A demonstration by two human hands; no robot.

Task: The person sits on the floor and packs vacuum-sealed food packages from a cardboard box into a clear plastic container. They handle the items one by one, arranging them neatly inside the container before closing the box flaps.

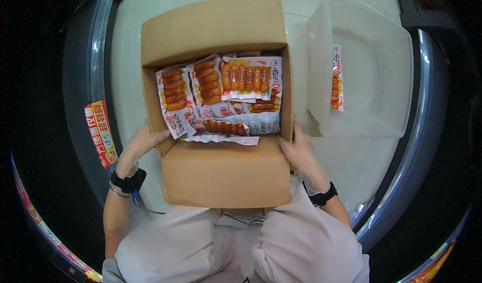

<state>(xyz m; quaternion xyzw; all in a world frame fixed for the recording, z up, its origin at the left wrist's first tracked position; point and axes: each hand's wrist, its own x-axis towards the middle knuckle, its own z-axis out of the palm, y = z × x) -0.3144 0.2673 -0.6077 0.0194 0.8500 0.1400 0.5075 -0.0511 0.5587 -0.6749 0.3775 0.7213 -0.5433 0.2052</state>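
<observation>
An open cardboard box [226, 177] stands before me, its near and far flaps spread out. Inside lie several plastic packs of small sausages [246, 78], some face up, some tilted or turned over. My left hand [145, 142] grips the box's left wall near the front corner, thumb over the edge. On the opposite side, my right hand [299, 151] grips the right wall near its front corner, fingers on the outside. Both hands seem to wear thin clear gloves, with black bands at the wrists.
A translucent plastic bin [408, 79] sits on the tiled floor [339, 158] to the right, one sausage pack [336, 83] visible at its left side. Dark shelf or cabinet edges with metal strips flank both sides. A red and yellow sign [101, 134] hangs at the left.
</observation>
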